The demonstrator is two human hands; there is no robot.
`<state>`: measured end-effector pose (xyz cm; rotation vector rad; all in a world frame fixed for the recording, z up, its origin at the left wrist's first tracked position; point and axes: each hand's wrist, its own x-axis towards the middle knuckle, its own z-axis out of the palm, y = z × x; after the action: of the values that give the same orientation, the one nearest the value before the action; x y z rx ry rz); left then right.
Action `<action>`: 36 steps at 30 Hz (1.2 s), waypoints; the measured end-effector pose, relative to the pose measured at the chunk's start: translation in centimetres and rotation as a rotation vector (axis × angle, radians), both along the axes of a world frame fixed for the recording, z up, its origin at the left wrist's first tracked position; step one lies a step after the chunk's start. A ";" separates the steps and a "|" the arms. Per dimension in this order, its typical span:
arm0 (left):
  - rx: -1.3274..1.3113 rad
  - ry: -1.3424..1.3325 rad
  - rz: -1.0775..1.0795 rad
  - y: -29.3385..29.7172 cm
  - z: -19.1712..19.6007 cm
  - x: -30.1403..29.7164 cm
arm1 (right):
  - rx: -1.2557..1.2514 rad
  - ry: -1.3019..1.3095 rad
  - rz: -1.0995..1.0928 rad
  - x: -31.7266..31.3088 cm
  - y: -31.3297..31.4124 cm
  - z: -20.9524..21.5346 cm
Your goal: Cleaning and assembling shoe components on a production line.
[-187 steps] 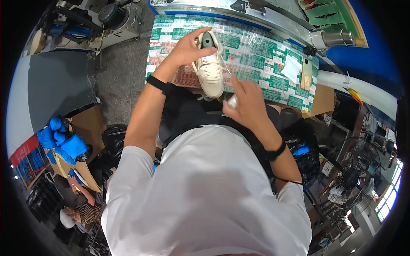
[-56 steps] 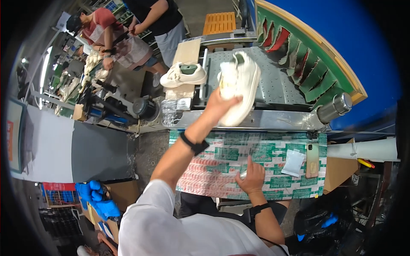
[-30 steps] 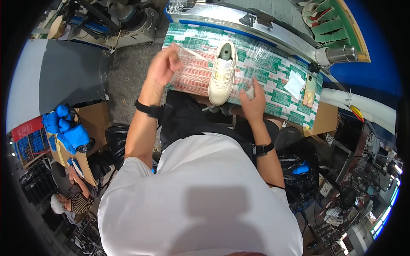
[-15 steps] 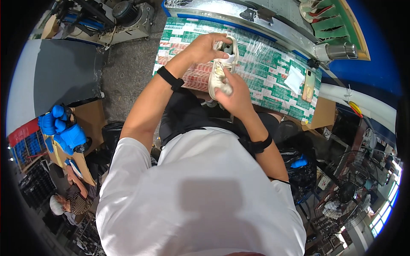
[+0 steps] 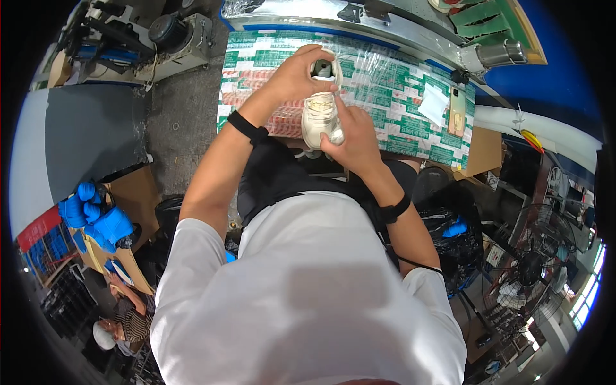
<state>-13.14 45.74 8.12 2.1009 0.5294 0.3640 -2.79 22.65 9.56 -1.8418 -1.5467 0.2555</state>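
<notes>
A cream-white lace-up shoe point(image 5: 317, 117) is held over the near edge of the bench, its toe toward me and its heel away. Inside its opening shows a dark grey-green insert, possibly a shoe last point(image 5: 323, 68). My left hand point(image 5: 299, 74) grips the heel and collar, thumb across the top of the tongue and fingers round the back. Along the shoe's right side, my right hand point(image 5: 357, 136) holds the forefoot, with the thumb near the toe and the index finger pointing up toward the collar. The sole is hidden.
Green, white and red printed sheeting under clear film covers the bench point(image 5: 378, 96). On its right lie a white paper point(image 5: 434, 104) and a phone point(image 5: 456, 112). A metal machine rail point(image 5: 333, 22) borders the far side. At the lower left, another person point(image 5: 131, 317) sits near blue-wrapped bundles point(image 5: 106, 221).
The shoe has turned so that its laced top faces up more squarely. Both hands keep hold of it, and the right fingers have shifted along its side.
</notes>
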 end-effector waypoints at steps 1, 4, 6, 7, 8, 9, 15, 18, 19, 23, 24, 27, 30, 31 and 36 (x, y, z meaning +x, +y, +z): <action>0.000 -0.002 -0.006 -0.2 -0.3 0.1 | -0.037 -0.067 0.015 0.0 -0.2 -0.1; 0.003 -0.022 0.016 -0.1 -1.0 0.0 | -0.079 -0.167 0.029 0.6 -1.3 -0.1; -0.010 -0.060 0.039 0.1 -1.6 -0.4 | -0.085 -0.199 0.035 0.4 -3.1 1.0; -0.010 -0.057 0.045 0.2 -1.7 -0.6 | -0.197 -0.126 0.047 -0.3 -4.8 2.8; -0.003 -0.084 0.052 0.2 -1.7 -0.5 | -0.310 -0.054 0.053 -0.8 -6.0 4.1; 0.002 -0.113 0.058 0.0 -1.7 -0.2 | -0.312 -0.054 0.053 -0.9 -6.7 5.0; 0.032 -0.094 0.076 -0.6 -1.6 0.5 | -0.089 0.129 0.032 -0.6 -3.3 2.1; 0.030 -0.069 0.059 -0.2 -1.4 0.2 | -0.092 0.071 0.020 -0.1 -1.3 -0.2; -0.003 -0.076 0.062 -0.5 -1.4 0.0 | -0.185 0.071 0.026 0.0 -1.6 0.2; -0.026 -0.098 0.078 -0.5 -1.3 0.1 | -0.153 0.080 0.032 -0.3 -2.4 1.3; -0.031 -0.097 0.084 -0.6 -1.5 0.1 | -0.178 0.102 0.036 -0.7 -2.9 1.9; 0.037 -0.128 0.093 -0.4 -1.9 0.2 | -0.222 0.058 0.045 -2.4 -4.8 4.2; -0.052 -0.118 0.084 -0.3 -1.6 0.3 | -0.224 -0.020 0.047 -2.5 -4.6 4.0; 0.006 -0.113 0.078 -0.2 -1.5 0.5 | -0.151 -0.071 0.040 -2.5 -3.9 3.7; -0.025 -0.082 0.061 0.2 -2.0 0.5 | -0.045 -0.184 0.056 -3.0 0.3 0.7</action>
<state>-12.67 45.97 6.12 2.0394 0.5474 0.4741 -5.74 22.98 10.30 -1.9029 -1.7324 0.1514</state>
